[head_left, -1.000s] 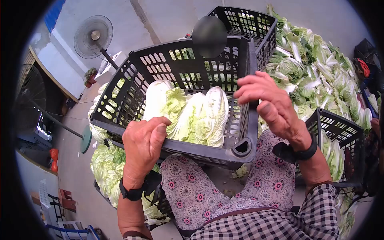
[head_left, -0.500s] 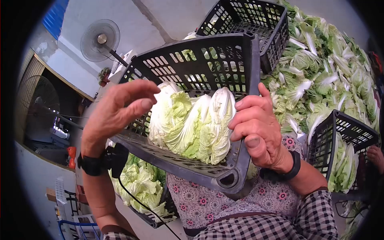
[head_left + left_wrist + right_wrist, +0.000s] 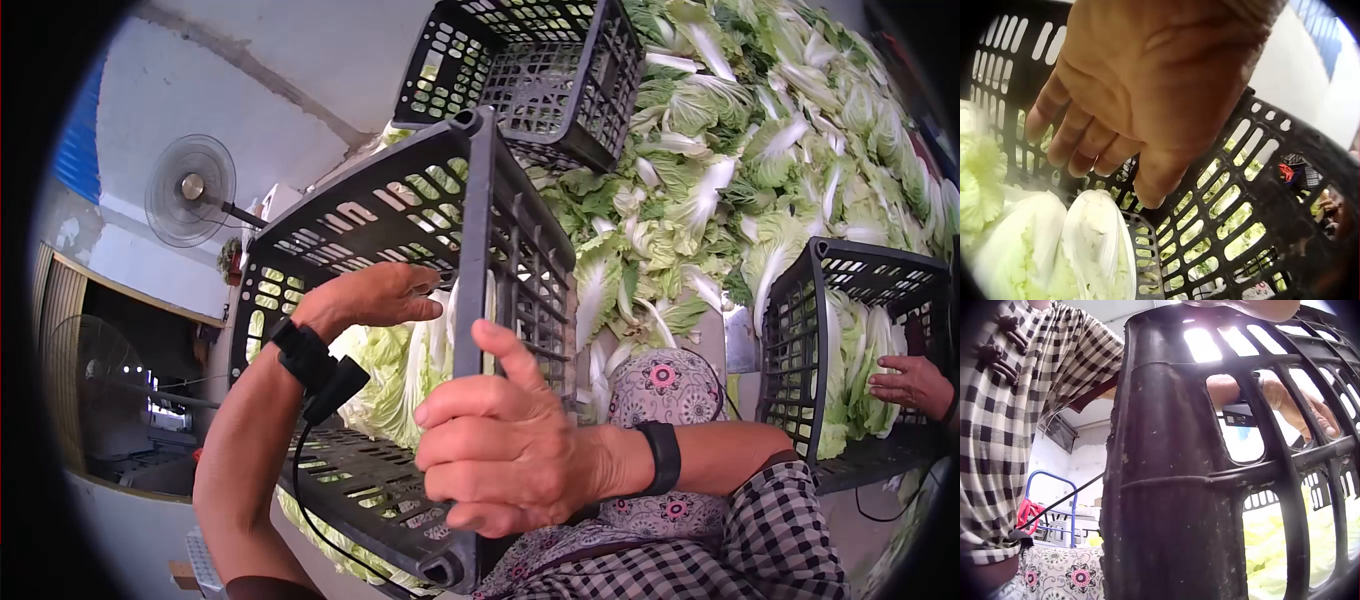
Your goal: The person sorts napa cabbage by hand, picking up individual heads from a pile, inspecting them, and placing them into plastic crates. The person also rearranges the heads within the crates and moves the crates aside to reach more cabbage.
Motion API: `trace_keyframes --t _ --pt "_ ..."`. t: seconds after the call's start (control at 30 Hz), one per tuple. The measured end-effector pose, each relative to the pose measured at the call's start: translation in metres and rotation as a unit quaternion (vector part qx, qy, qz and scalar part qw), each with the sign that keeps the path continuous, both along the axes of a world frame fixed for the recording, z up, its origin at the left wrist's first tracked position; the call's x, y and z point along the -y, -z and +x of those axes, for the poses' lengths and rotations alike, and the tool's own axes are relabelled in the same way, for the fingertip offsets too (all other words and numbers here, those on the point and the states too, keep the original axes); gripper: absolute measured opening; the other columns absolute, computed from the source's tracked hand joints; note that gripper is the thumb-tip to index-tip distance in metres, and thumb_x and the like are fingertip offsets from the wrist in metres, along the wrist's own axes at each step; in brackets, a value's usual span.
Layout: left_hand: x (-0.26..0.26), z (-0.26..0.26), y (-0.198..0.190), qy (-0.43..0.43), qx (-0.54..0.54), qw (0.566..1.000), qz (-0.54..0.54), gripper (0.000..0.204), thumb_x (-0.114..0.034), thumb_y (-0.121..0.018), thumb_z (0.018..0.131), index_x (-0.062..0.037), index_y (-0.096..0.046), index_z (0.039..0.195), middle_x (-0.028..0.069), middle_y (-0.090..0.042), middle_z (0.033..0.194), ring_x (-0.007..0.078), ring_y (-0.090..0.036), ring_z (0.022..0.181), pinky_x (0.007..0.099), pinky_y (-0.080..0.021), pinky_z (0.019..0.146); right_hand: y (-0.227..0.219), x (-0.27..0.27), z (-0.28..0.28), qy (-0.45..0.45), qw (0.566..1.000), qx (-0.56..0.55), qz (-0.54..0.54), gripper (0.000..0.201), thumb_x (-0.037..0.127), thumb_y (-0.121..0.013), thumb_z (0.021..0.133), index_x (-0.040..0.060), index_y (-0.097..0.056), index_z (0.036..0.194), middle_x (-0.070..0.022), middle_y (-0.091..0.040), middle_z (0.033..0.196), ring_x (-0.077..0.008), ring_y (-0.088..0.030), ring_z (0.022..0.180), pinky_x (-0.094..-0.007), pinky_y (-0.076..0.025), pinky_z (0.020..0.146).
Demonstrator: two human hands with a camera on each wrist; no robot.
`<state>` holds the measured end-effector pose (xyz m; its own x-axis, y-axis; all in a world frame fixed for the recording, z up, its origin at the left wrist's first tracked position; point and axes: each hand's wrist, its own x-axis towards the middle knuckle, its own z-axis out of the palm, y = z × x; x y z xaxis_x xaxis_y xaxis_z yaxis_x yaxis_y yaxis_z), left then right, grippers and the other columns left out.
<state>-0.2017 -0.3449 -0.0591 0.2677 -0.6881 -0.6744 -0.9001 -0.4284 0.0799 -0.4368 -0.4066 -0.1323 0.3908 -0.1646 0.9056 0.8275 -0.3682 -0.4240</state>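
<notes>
A black slatted crate [image 3: 480, 220] stands tilted before the person, pale cabbages [image 3: 400, 370] inside it. The right hand [image 3: 500, 440] curls its fingers round the crate's near upright edge in the head view. Over the cabbages, inside the crate, the left hand [image 3: 375, 297] reaches with fingers extended and holds nothing. In the left wrist view that hand [image 3: 1141, 94] hangs palm visible above white cabbage heads [image 3: 1097, 244], beside the slatted wall [image 3: 1210, 212]. The right wrist view is mostly filled by the crate's corner [image 3: 1172, 456], with part of the right hand at its top.
A second black crate [image 3: 590, 100] stands behind, next to a large heap of cabbages and leaves [image 3: 720, 190]. At the right, another person's hand [image 3: 910, 385] is at a crate [image 3: 820, 360] with cabbages. A fan [image 3: 192, 187] stands at the left.
The crate has turned so its side wall faces the person. The left hand has moved from the crate's rim to above the cabbages. The right hand has come in and down onto the edge.
</notes>
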Motion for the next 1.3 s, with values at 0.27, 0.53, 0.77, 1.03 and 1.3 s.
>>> trace_keyframes --t 0.27,0.53,0.77,1.03,1.3 --pt "-0.016 0.022 0.113 -0.228 -0.196 0.915 -0.27 0.059 -0.016 -0.068 0.078 -0.0009 -0.044 0.129 0.0126 -0.056 0.117 0.0206 -0.054 0.105 0.0347 -0.045 0.089 0.004 0.004 0.001 -0.037 0.999 0.038 0.006 0.022 0.029 -0.054 0.088 0.0075 -0.061 0.089 -0.0034 -0.058 0.098 -0.023 -0.055 0.107 -0.0619 -0.013 0.108" --pt "-0.01 0.024 0.127 -0.209 -0.087 0.941 -0.252 0.062 -0.012 -0.074 0.068 -0.0006 -0.047 0.123 0.0096 -0.058 0.109 0.0154 -0.053 0.097 0.0288 -0.048 0.078 0.004 0.005 0.003 -0.039 0.998 0.046 0.018 0.019 0.026 -0.058 0.085 0.0077 -0.061 0.088 -0.0035 -0.058 0.097 -0.0239 -0.055 0.107 -0.0627 -0.015 0.107" --pt "-0.004 -0.009 0.115 -0.205 -0.118 0.944 -0.231 0.063 -0.011 -0.075 0.068 -0.0001 -0.048 0.124 0.0086 -0.059 0.109 0.0148 -0.054 0.097 0.0289 -0.047 0.081 0.006 0.006 0.002 -0.025 0.999 0.043 0.004 0.019 0.028 -0.058 0.084 0.0092 -0.061 0.088 -0.0026 -0.058 0.097 -0.024 -0.055 0.106 -0.0621 -0.014 0.107" --pt "0.018 -0.052 0.034 -0.209 -0.167 0.953 -0.139 0.065 -0.011 -0.076 0.067 0.0004 -0.048 0.125 0.0075 -0.06 0.108 0.0141 -0.055 0.097 0.029 -0.047 0.085 0.005 0.008 0.002 -0.008 0.999 0.044 -0.015 0.017 0.028 -0.059 0.084 0.0117 -0.06 0.087 -0.0011 -0.055 0.095 -0.0223 -0.053 0.105 -0.0586 -0.014 0.108" --pt "-0.051 -0.054 -0.048 -0.35 -0.229 0.833 -0.362 0.069 -0.007 -0.073 0.061 0.0009 -0.048 0.125 0.0063 -0.061 0.109 0.0152 -0.058 0.099 0.029 -0.046 0.09 0.004 0.01 0.003 0.01 0.998 0.033 -0.05 0.025 0.034 -0.048 0.094 0.0136 -0.063 0.088 -0.0014 -0.06 0.097 -0.0234 -0.056 0.104 -0.0557 -0.011 0.11"
